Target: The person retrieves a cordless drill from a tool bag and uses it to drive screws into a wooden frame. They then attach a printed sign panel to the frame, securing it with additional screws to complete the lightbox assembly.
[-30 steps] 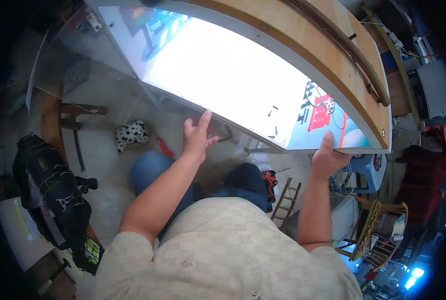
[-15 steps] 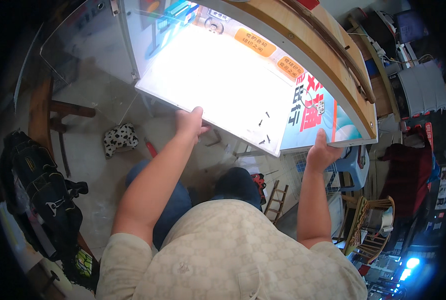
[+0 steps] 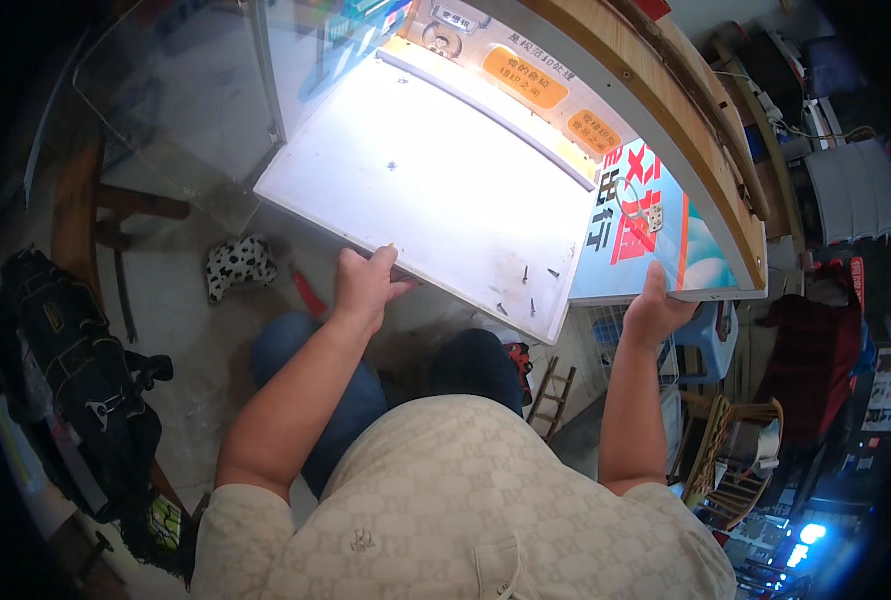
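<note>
Now, by the left hand [image 3: 364, 288], the front edge of the white board [image 3: 436, 190] is pinched, the board being extended ahead and rightward of it. Small screws [image 3: 527, 274] are scattered near its right corner. Rightmost, by the right hand [image 3: 656, 312], the printed side panel [image 3: 704, 262] is clasped at its lower edge.

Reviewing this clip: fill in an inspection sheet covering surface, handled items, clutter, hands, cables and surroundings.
Surface: white board, dark marks, four small dark screws near its right end.
Handled items: board juts from a wood-edged cabinet.
Clutter: black bag, black-and-white spotted item, red object.
Hands: left hand grips board's near edge; right hand touches cabinet's right side, fingers partly hidden.
Cables: thin cable, upper right.
Surroundings: blue stool, wooden chair, bright lights.
</note>
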Demonstrator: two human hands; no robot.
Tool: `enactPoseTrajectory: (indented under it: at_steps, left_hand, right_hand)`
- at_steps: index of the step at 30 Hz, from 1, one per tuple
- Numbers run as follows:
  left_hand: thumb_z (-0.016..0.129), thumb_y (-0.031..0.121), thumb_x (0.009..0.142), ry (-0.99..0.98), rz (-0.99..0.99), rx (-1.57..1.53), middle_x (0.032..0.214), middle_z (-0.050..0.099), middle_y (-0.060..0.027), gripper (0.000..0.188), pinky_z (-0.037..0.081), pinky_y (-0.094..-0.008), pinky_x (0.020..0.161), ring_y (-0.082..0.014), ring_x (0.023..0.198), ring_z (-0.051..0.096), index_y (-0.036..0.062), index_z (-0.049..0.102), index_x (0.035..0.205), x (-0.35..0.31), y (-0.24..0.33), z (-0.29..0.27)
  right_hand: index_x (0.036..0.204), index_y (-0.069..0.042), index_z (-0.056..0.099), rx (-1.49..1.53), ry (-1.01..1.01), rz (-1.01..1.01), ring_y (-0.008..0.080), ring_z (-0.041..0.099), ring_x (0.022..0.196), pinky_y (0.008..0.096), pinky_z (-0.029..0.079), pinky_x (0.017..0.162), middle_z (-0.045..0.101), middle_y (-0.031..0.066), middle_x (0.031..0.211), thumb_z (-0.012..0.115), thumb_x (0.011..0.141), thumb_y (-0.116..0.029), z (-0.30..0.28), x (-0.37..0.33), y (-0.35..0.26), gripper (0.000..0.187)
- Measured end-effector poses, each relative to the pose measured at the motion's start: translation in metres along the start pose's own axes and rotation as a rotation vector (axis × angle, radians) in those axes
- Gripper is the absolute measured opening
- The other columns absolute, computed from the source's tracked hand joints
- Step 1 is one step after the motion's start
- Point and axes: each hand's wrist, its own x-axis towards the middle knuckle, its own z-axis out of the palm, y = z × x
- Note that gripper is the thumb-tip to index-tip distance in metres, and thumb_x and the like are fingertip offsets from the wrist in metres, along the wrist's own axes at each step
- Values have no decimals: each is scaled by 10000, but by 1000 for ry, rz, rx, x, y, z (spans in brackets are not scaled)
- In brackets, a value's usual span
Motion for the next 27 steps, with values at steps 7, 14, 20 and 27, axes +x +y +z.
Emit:
enactPoseTrajectory:
  at_steps: [7, 14, 20, 27]
  left_hand:
    - [610, 124, 951, -101, 28, -21, 1226, 455, -250, 434, 616, -471, 823, -321, 1065, 578, -127, 362, 1203, 36, 5, 18]
    - [629, 239, 970, -60, 37, 246, 1079, 535, -228, 450, 629, -397, 685, -277, 922, 639, -146, 453, 1125, 50, 14, 34]
    - [576, 451, 985, -192, 86, 511, 680, 641, -136, 525, 515, -309, 434, -181, 510, 636, -40, 602, 800, 52, 22, 30]
    - [562, 463, 990, -179, 149, 479, 633, 642, -96, 524, 471, -276, 420, -145, 465, 595, -27, 626, 816, 47, 14, 32]
  right_hand:
    - [1272, 120, 438, -91, -34, -8, 265, 604, 1114, 361, 499, 952, 562, 228, 1265, 633, 874, -22, -7, 1, 3, 465]
    - [1346, 65, 372, -66, -78, -27, 271, 592, 1155, 380, 494, 989, 528, 214, 1328, 612, 878, -1, -9, 3, 7, 530]
    - [1348, 57, 370, -20, -104, -18, 271, 575, 1173, 400, 483, 1006, 528, 206, 1321, 604, 872, 16, -8, 1, 1, 532]
    - [1313, 82, 408, -7, -104, -39, 273, 582, 1162, 381, 483, 995, 539, 206, 1304, 585, 866, 28, -6, 0, -4, 484]
